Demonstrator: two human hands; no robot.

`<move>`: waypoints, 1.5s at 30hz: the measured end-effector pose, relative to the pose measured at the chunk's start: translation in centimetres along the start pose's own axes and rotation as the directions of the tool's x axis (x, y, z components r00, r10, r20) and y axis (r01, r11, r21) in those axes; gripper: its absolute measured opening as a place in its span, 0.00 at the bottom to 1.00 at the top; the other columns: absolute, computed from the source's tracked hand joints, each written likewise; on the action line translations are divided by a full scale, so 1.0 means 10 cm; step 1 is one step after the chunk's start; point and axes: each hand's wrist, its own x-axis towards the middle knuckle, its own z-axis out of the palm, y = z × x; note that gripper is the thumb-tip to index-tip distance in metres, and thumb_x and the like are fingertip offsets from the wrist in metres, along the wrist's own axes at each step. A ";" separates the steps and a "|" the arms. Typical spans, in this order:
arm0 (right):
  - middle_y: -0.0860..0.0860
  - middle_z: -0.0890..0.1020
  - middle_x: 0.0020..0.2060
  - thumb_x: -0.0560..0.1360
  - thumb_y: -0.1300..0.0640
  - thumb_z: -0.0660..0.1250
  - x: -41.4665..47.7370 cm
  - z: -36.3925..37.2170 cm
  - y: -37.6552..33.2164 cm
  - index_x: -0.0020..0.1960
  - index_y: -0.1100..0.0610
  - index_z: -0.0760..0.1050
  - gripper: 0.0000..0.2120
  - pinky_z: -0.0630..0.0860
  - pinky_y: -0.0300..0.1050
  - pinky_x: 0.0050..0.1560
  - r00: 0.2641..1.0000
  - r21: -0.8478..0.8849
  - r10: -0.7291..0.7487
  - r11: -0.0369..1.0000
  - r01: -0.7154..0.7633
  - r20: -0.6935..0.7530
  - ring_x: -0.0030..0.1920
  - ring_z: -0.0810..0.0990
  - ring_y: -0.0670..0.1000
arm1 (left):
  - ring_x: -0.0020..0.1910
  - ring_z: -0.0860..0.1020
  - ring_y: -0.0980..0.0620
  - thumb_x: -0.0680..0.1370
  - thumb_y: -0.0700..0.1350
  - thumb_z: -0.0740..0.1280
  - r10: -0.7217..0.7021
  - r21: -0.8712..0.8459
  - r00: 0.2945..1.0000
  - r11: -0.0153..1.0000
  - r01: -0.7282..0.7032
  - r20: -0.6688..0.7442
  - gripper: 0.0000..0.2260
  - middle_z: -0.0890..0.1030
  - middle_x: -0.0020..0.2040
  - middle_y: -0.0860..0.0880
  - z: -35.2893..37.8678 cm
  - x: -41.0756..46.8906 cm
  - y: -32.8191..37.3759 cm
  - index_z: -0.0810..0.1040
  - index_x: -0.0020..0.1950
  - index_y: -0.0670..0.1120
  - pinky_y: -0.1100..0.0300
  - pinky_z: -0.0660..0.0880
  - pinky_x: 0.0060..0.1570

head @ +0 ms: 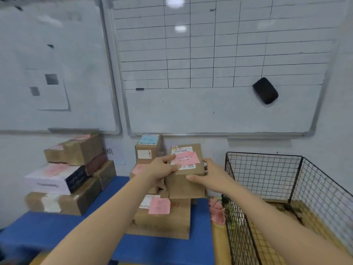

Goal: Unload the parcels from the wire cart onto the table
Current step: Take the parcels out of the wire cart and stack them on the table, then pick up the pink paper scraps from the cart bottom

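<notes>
Both hands on it: left hand point(162, 169) and right hand point(207, 175) clamp a brown parcel point(188, 169) from either side, atop the middle stack on the blue surface point(57, 230). Placing step, I'd say; next, square it and let go. Pink note, barcode label on top. The cart point(286, 188) sits just right.
</notes>
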 end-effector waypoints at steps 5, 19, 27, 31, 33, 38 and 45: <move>0.38 0.74 0.49 0.71 0.50 0.74 -0.02 0.50 0.05 0.51 0.42 0.67 0.17 0.73 0.31 0.49 0.993 0.046 0.112 0.993 -0.113 0.027 0.53 0.74 0.42 | 0.51 0.77 0.47 0.79 0.50 0.65 0.002 0.088 0.999 0.996 -0.006 0.053 0.26 0.69 0.70 0.49 -0.10 0.06 -0.45 0.61 0.75 0.58 0.46 0.80 0.49; 0.49 0.71 0.66 0.77 0.49 0.64 0.14 0.96 0.18 0.74 0.52 0.60 0.28 0.72 0.36 0.53 0.985 -0.013 0.163 0.987 -0.163 0.049 0.62 0.74 0.51 | 0.67 0.70 0.49 0.79 0.49 0.62 0.091 0.270 0.983 0.954 -0.131 0.157 0.25 0.72 0.70 0.52 -0.10 0.31 -0.89 0.59 0.75 0.56 0.51 0.68 0.68; 0.47 0.67 0.71 0.81 0.52 0.59 0.13 0.88 0.00 0.75 0.52 0.58 0.24 0.57 0.16 0.34 0.993 -0.067 0.084 0.995 -0.078 0.087 0.69 0.67 0.50 | 0.67 0.71 0.47 0.80 0.45 0.61 0.172 0.424 0.984 0.888 -0.178 0.052 0.21 0.72 0.69 0.48 -0.09 0.47 -0.89 0.64 0.73 0.49 0.57 0.69 0.62; 0.46 0.73 0.66 0.78 0.45 0.63 0.21 0.85 0.12 0.72 0.49 0.62 0.26 0.70 0.41 0.63 0.994 -0.010 0.110 0.994 -0.110 0.020 0.66 0.72 0.50 | 0.61 0.73 0.44 0.78 0.53 0.61 0.257 0.609 0.961 0.780 -0.145 -0.100 0.20 0.72 0.65 0.43 -0.11 0.49 -0.81 0.67 0.69 0.48 0.52 0.73 0.56; 0.49 0.75 0.64 0.77 0.43 0.63 0.23 0.77 0.23 0.71 0.54 0.62 0.28 0.71 0.46 0.63 0.991 -0.033 0.121 0.992 -0.123 -0.056 0.64 0.74 0.52 | 0.63 0.70 0.43 0.78 0.54 0.61 0.366 0.686 0.919 0.707 -0.170 -0.149 0.21 0.71 0.65 0.43 -0.13 0.49 -0.74 0.67 0.69 0.47 0.49 0.73 0.58; 0.56 0.68 0.69 0.78 0.49 0.63 0.26 0.53 0.50 0.73 0.60 0.58 0.29 0.66 0.47 0.65 0.984 -0.313 0.137 0.935 -0.167 -0.115 0.69 0.68 0.55 | 0.74 0.60 0.47 0.79 0.52 0.62 0.618 0.695 0.778 0.512 -0.505 0.111 0.27 0.61 0.76 0.47 0.01 0.50 -0.48 0.60 0.76 0.47 0.53 0.59 0.71; 0.58 0.68 0.68 0.77 0.50 0.64 0.35 0.44 0.84 0.72 0.62 0.58 0.29 0.68 0.52 0.66 0.977 -0.499 0.168 0.840 -0.212 -0.131 0.67 0.67 0.58 | 0.77 0.52 0.50 0.80 0.57 0.57 0.558 0.737 0.750 0.327 -0.592 0.354 0.30 0.52 0.78 0.47 0.28 0.82 -0.29 0.53 0.78 0.47 0.54 0.50 0.75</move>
